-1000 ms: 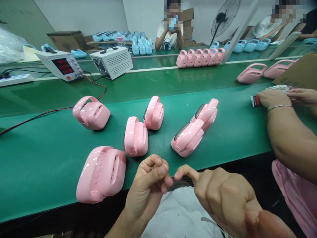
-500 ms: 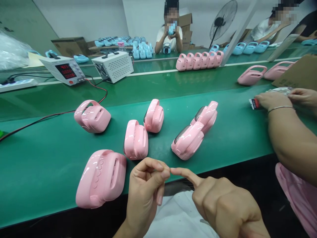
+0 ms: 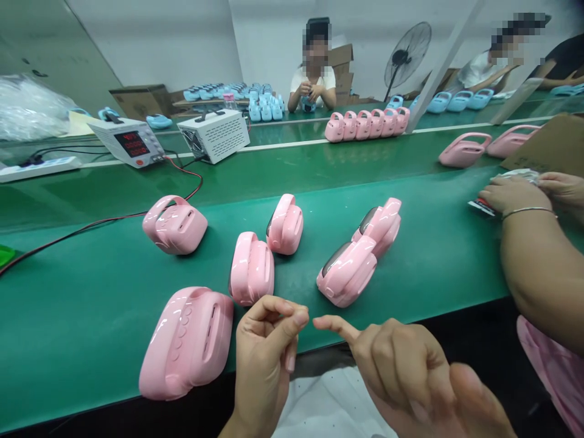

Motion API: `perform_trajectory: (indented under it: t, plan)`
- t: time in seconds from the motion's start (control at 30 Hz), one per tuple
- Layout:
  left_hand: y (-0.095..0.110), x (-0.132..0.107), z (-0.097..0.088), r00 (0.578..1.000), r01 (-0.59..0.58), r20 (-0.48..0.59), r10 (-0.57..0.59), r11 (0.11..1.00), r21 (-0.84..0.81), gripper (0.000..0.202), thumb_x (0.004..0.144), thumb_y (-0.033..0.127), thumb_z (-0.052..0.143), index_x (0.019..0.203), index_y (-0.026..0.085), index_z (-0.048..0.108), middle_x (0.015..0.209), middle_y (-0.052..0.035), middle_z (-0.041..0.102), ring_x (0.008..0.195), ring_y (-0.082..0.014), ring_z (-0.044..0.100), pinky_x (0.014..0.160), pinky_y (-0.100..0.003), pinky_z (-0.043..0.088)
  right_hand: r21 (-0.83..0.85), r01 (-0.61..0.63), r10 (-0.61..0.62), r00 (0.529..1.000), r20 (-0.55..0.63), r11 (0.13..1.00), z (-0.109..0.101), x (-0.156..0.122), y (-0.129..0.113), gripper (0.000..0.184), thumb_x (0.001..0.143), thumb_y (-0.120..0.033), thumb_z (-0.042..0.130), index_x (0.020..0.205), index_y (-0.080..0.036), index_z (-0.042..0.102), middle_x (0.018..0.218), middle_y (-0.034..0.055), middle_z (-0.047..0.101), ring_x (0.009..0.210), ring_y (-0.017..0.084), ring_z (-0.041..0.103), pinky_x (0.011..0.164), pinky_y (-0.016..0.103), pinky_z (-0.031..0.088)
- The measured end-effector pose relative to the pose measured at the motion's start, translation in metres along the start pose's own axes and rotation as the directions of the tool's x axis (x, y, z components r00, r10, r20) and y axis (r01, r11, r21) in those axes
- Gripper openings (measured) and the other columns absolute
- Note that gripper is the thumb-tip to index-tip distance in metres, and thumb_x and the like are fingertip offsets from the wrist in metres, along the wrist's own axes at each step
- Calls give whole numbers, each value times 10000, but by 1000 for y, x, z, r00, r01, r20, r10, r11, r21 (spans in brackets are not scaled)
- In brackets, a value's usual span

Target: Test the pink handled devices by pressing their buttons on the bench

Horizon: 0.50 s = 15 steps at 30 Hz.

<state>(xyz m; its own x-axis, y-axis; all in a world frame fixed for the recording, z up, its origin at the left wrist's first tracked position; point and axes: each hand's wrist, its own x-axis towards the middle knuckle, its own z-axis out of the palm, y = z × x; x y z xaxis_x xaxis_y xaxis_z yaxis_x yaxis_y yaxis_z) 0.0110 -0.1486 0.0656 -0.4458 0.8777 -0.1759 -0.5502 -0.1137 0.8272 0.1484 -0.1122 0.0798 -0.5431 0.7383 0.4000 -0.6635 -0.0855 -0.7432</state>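
My left hand (image 3: 267, 353) hovers over the near edge of the green belt (image 3: 91, 304), thumb pressed to forefinger, with nothing visible in the pinch. My right hand (image 3: 401, 371) is beside it, index finger stretched toward the left hand and the other fingers curled; a small gap separates the fingertips. Closest to my left hand lies a glossy pink handled case (image 3: 187, 344). Further pink cases rest on the belt: one just beyond (image 3: 252, 267), one behind it (image 3: 285, 224), one at the left (image 3: 176, 225), and two touching at the right (image 3: 347, 271) (image 3: 381, 220).
A co-worker's forearm with a bracelet (image 3: 533, 243) reaches onto the belt at the right, near cardboard (image 3: 552, 143). A power supply (image 3: 132, 141), a white box (image 3: 214, 134) and red and black cables (image 3: 91, 224) sit at the back left. A row of pink cases (image 3: 365, 123) stands farther back.
My fingertips, touching a second ago, have drawn slightly apart. My right index finger has straightened. The view has shifted a little, and the cases on the belt have stayed put.
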Motion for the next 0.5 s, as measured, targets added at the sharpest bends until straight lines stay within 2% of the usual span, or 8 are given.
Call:
perform_trajectory:
  t: [0.07, 0.17, 0.37, 0.43, 0.5]
  plan:
    - [2, 0, 0, 1000, 14, 17, -14, 1000, 5, 255, 625, 222, 846, 659, 144, 605, 582, 41, 540, 356, 14, 361, 369, -69, 311, 107, -4, 0, 999, 35, 994, -1, 4, -1, 498, 918, -486, 408, 557, -162, 293, 443, -54, 205, 428, 77, 233, 962, 414, 421]
    - [4, 1, -1, 995, 59, 82, -59, 998, 5, 220, 646, 207, 833, 709, 152, 631, 615, 20, 581, 403, -20, 442, 377, -74, 357, 173, -26, 15, 998, 63, 985, -2, 8, 0, 466, 917, -490, 366, 589, -166, 299, 454, -54, 196, 428, 78, 222, 906, 419, 450]
    - [6, 5, -6, 976, 138, 169, -137, 990, 7, 161, 649, 136, 818, 688, 144, 662, 660, -10, 632, 543, -82, 586, 542, -129, 502, 264, -89, 68, 994, 89, 960, -7, 8, -1, 498, 922, -510, 356, 576, -161, 277, 437, -48, 180, 424, 80, 198, 717, 335, 491]
    - [6, 5, -7, 971, 158, 183, -152, 987, -18, 163, 650, 130, 817, 670, 145, 655, 656, -9, 633, 558, -85, 594, 562, -131, 507, 288, -108, 85, 992, 90, 952, -10, 8, -1, 505, 924, -511, 365, 573, -161, 270, 432, -52, 172, 415, 77, 187, 746, 337, 499]
    - [6, 5, -7, 964, 176, 208, -166, 984, -30, 169, 660, 122, 810, 664, 146, 643, 656, -5, 631, 570, -84, 596, 574, -131, 506, 314, -109, 90, 993, 73, 943, -12, 8, -1, 505, 923, -509, 374, 572, -163, 263, 427, -59, 167, 409, 73, 181, 846, 369, 493]
